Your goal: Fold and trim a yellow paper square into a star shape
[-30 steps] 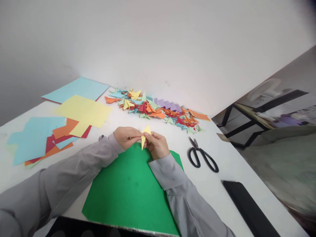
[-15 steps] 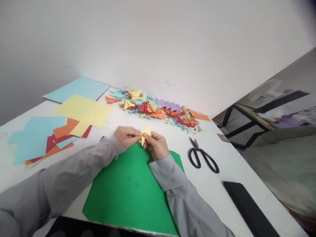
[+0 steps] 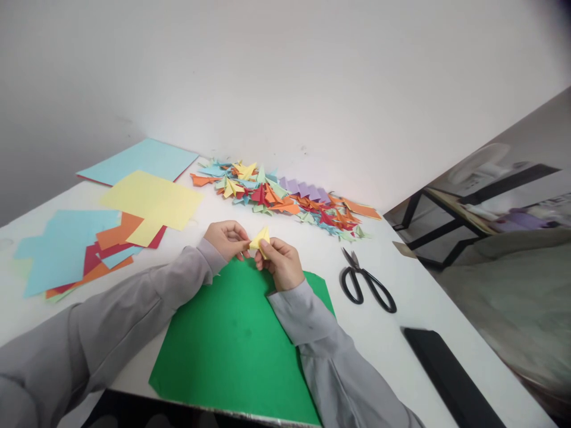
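Note:
A small yellow folded paper piece (image 3: 260,239) is up in the air above the far edge of a green sheet (image 3: 236,333). My right hand (image 3: 284,261) pinches it between thumb and fingers from the right. On the other side, my left hand (image 3: 228,239) has its thumb and fingertips closed at the paper's left point. The paper looks like a small pointed plane shape; its underside is partly hidden by my fingers. Beyond my hands lies a pile of small folded paper planes (image 3: 267,196) in several colours.
Black-handled scissors (image 3: 366,282) lie open to the right, with a long black object (image 3: 450,374) nearer me. On the left are loose blue sheets (image 3: 71,244), orange and red pieces, a yellow sheet (image 3: 151,199) and a larger blue sheet (image 3: 143,160) by the wall.
The yellow paper has turned, from a narrow upright diamond to a wider wing-like shape. My left hand has shifted slightly left and away from my right hand.

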Tool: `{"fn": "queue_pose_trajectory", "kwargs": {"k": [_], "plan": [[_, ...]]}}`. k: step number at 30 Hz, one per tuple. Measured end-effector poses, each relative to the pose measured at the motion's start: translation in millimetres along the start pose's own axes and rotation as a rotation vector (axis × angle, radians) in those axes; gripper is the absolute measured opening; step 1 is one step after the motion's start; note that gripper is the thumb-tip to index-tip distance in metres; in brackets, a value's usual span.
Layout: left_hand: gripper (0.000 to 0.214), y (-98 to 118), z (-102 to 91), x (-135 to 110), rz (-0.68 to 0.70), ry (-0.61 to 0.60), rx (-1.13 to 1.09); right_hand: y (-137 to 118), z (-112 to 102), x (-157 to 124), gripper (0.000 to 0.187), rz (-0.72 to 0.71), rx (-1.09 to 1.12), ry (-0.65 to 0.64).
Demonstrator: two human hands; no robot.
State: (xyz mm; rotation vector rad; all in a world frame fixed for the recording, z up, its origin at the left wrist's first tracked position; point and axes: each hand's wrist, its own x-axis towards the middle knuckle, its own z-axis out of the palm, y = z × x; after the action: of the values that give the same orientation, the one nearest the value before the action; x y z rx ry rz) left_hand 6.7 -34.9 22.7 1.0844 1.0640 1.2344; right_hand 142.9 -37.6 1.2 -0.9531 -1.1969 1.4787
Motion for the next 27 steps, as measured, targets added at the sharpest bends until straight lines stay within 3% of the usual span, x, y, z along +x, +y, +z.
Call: {"fn": "queue_pose_trajectory", "kwargs": {"k": [14,27], "plan": [[0.026,-1,-3.2,3,0.086,0.043,-0.009,3,-2,1,0.017,0.004,0.008,0.0],[0.008,3,-3.9,-7,0.4,0.069,0.414,1,-1,1,0.016,0.023,0.079,-0.023]]}}
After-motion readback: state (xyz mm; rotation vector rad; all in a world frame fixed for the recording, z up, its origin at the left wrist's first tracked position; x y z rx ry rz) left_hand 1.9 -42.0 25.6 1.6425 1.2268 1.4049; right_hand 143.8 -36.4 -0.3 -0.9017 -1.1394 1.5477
